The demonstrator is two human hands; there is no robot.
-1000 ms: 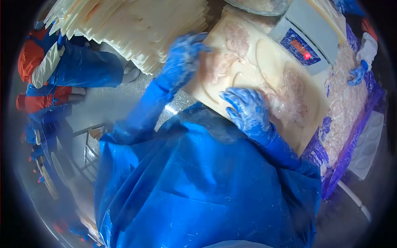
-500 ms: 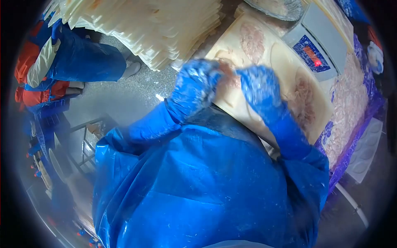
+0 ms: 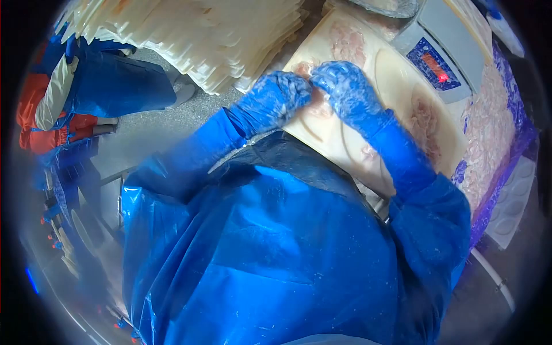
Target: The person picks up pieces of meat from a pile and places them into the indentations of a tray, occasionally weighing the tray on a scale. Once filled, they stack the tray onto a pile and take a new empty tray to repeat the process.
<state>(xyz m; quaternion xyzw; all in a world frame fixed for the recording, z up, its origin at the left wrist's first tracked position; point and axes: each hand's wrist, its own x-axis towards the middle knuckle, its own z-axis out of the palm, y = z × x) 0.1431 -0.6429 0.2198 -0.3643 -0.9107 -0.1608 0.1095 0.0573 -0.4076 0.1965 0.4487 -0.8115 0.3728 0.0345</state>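
Observation:
Both my hands wear wet blue gloves and meet over the far left part of a cream tray with oval hollows (image 3: 397, 80). My left hand (image 3: 280, 96) has its fingers curled at a piece of pale pink meat (image 3: 319, 106). Touching it from the right, my right hand (image 3: 347, 89) is closed over the same meat, most of which it hides. Another meat portion (image 3: 348, 45) lies in the hollow beyond, and one more (image 3: 424, 123) fills the hollow at the right.
A scale with a red display (image 3: 435, 68) stands behind the tray. Pale meat in purple film (image 3: 489, 138) lies at the right. Stacked cream trays (image 3: 213, 40) rise at the upper left. A person in a blue apron (image 3: 115, 77) stands at the left.
My hands have come together over the meat, the right one moving up and left. The tray shows slightly shifted in view.

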